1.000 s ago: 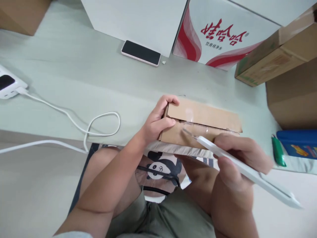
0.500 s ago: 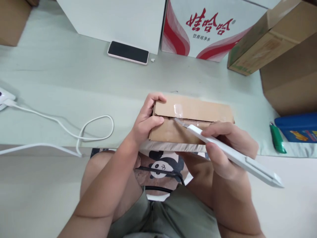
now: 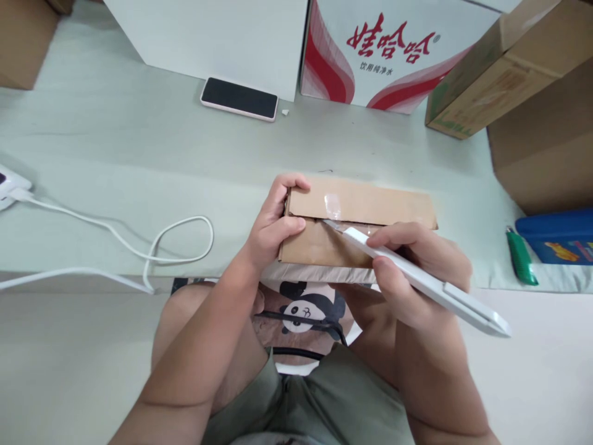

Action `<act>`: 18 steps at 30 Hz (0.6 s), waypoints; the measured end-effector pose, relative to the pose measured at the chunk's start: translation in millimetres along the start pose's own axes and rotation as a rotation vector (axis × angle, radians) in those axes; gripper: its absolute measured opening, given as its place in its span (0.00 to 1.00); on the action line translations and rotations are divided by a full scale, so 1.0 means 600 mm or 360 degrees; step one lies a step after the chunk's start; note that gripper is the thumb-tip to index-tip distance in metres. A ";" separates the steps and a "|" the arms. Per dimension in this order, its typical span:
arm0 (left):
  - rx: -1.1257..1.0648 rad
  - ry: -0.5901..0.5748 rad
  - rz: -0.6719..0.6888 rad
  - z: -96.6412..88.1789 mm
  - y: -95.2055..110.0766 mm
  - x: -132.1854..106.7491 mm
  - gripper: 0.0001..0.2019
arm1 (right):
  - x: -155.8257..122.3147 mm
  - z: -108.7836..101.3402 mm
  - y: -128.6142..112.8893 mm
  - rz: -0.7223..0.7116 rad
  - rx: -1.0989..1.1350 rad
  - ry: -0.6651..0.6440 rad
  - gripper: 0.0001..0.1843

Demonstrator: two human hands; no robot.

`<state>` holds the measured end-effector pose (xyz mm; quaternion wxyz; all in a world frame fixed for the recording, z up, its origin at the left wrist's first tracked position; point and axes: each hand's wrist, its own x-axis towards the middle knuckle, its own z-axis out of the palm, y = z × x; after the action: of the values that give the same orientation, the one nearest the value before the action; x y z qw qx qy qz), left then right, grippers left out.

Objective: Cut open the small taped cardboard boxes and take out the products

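A small brown cardboard box (image 3: 389, 205) lies at the table's front edge, with clear tape (image 3: 332, 206) on its top flap. My left hand (image 3: 278, 221) grips the box's left end, fingers on top and thumb on the near side. In my right hand (image 3: 419, 272) is a white utility knife (image 3: 412, 272), pinched between thumb and fingers. Its blade tip touches the seam along the flap's near edge, right of my left thumb. The box's right end is partly hidden behind my right hand.
A phone (image 3: 239, 99) lies at the back, near a white box with red lettering (image 3: 384, 55). Cardboard boxes (image 3: 495, 93) stand at right, by a blue package (image 3: 556, 238) and a green cutter-like item (image 3: 522, 256). A white cable (image 3: 115, 235) runs at left.
My right hand and the utility knife have moved slightly left along the seam. My left hand and the box have stayed in place.
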<state>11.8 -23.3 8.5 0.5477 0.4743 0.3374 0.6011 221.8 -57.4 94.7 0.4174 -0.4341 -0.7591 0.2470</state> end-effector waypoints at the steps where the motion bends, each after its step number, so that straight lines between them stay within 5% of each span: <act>1: 0.0013 0.0005 0.0003 0.000 0.000 0.000 0.22 | 0.000 -0.002 0.003 0.0005 0.0016 0.0017 0.03; 7: 0.0038 -0.0009 0.0012 -0.003 -0.003 -0.003 0.21 | -0.003 -0.006 0.025 0.0000 0.0114 0.0254 0.05; 18: 0.0060 -0.0101 0.0071 -0.005 -0.006 -0.004 0.20 | -0.007 -0.001 0.036 -0.0123 0.0203 0.0289 0.07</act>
<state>9.9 -24.8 3.7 0.5355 0.5109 0.3203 0.5914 233.3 -50.1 77.2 0.5205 -0.3977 -0.7171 0.2381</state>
